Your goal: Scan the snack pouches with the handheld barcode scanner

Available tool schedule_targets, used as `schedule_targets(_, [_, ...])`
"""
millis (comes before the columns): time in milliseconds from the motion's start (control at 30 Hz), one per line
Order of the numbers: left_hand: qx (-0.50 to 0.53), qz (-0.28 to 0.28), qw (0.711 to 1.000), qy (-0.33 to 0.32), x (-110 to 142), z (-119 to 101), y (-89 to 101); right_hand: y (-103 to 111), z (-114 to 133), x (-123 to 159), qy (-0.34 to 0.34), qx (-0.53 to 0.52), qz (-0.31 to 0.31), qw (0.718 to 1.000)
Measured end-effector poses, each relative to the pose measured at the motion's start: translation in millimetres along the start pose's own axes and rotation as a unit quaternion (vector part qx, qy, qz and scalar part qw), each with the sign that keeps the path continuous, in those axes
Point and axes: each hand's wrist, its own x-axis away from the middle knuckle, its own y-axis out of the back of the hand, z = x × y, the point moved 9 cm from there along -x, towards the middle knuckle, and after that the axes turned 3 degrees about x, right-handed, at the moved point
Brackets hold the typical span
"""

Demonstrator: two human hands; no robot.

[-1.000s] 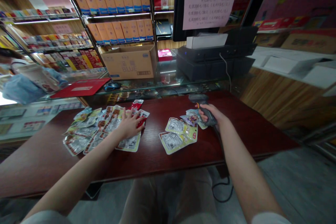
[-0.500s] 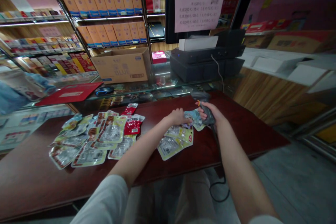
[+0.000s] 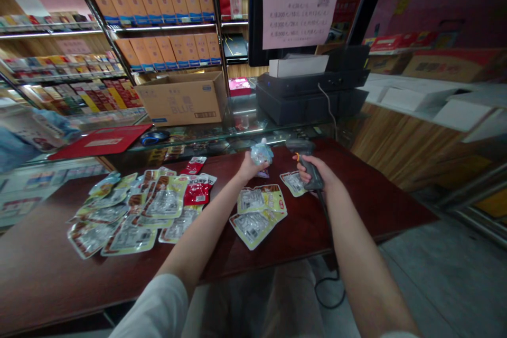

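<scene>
Light-blue packet [image 3: 262,153], shiny and crinkled, is gripped in the left hand [image 3: 247,167], above the far part of the dark red-brown worktop [image 3: 304,229]. A bit of purple packaging [image 3: 263,173] shows just below it; whether the two are joined, I cannot tell. The right hand [image 3: 319,173] is wrapped around the handle of a dark handheld barcode scanner [image 3: 314,177], whose cable [image 3: 330,232] runs down past the near edge of the worktop. A small pale packet [image 3: 293,182] lies just beside the scanner, on its left. Between the forearms, two green-edged clear-windowed packets [image 3: 252,226] lie overlapping on the worktop. To the left of the left forearm is a spread-out pile of similar packets [image 3: 132,222], many overlapping, with two red packets [image 3: 197,191] at its right side. Beyond the worktop, on a glass counter [image 3: 241,125], stand a cardboard box [image 3: 182,100] marked "BLUE" and a computer mouse [image 3: 155,138] beside a red sheet [image 3: 103,140].
</scene>
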Motion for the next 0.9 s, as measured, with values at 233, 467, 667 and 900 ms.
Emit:
schedule_targets(233, [-0.053, -0.123, 0.988, -0.079, 5.8, -0.4, 38.1, -12.4, -2.1, 2.8, -0.005, -0.001, 0.032, 0.999])
schedule_targets(467, [-0.036, -0.163, 0.981, -0.096, 3.2, 4.4, 50.7, -25.2, -4.5, 9.6, -0.02, 0.03, 0.075, 0.997])
schedule_targets(667, [0.009, -0.152, 0.984, -0.088, 2.6, 12.1, 50.8, -27.3, -15.3, 8.7, -0.041, 0.05, 0.07, 0.995])
schedule_targets(900, [-0.001, -0.116, 0.989, -0.097, 3.0, 7.9, 42.0, -25.4, -12.4, 7.3, -0.026, 0.05, 0.063, 0.996])
